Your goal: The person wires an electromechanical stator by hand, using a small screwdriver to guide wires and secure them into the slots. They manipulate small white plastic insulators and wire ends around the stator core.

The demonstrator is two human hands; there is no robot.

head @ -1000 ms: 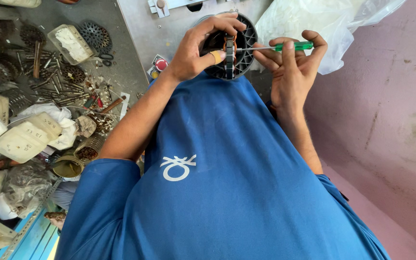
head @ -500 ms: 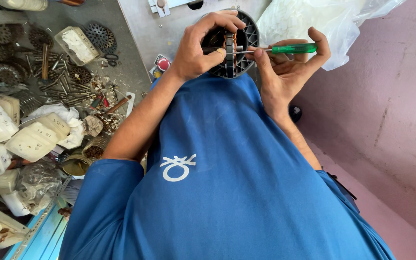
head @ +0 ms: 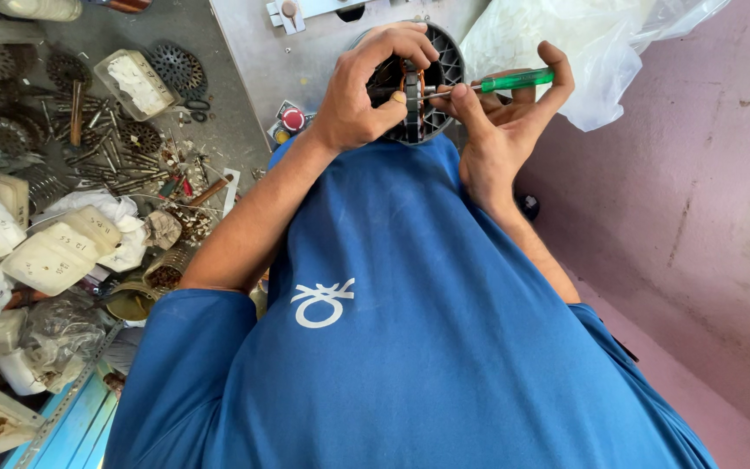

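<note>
Gripping the round black part (head: 423, 82) at top centre with our left hand (head: 362, 95), our right hand (head: 501, 122) holds the green screwdriver (head: 496, 83) on it, work seemingly midway.

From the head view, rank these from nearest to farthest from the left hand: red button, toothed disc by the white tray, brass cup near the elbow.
From the left hand:
1. Red button, just left of the wrist on the grey panel.
2. Toothed disc, farther left on the bench.
3. Brass cup, lowest, by the elbow.
</note>
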